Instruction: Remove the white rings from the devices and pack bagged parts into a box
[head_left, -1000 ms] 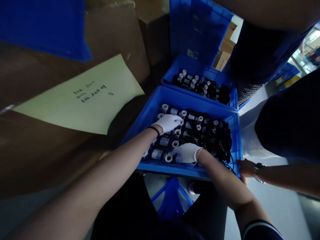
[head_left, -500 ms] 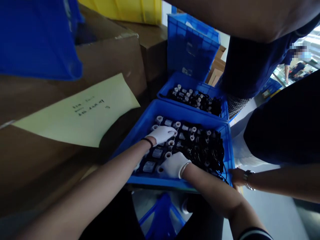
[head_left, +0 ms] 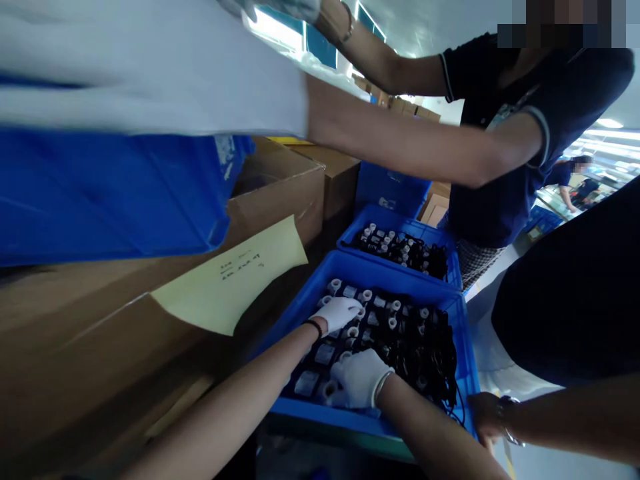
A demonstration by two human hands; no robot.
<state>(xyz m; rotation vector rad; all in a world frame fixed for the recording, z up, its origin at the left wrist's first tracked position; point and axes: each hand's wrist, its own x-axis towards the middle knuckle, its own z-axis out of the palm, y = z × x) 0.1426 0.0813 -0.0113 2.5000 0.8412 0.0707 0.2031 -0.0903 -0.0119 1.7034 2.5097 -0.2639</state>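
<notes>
In the head view, a shallow blue crate (head_left: 345, 419) holds rows of black corded units with white ring-shaped fittings (head_left: 353, 331), pale labels and bundled black cables (head_left: 440, 353). My left hand (head_left: 341, 313), in a white glove, reaches over the left rows, its fingertips closed on a unit's white fitting. Closer to the front wall, my gloved right hand (head_left: 364, 379) is curled round another unit beside a white fitting (head_left: 330, 389). The palm and fingers hide most of what each hand grips.
Behind stands a second blue crate (head_left: 345, 235) of similar units. Cardboard boxes (head_left: 280, 175) and a yellowish handwritten sheet (head_left: 250, 273) are at left. A co-worker's arms stretch above a large blue bin (head_left: 125, 200). Another person's hand (head_left: 483, 413) touches my crate's right side.
The view has tilted upward, so the crates appear lower. A co-worker's gloved arm now reaches across the upper left over the blue bin. My hands keep nearly the same places in the crate.
</notes>
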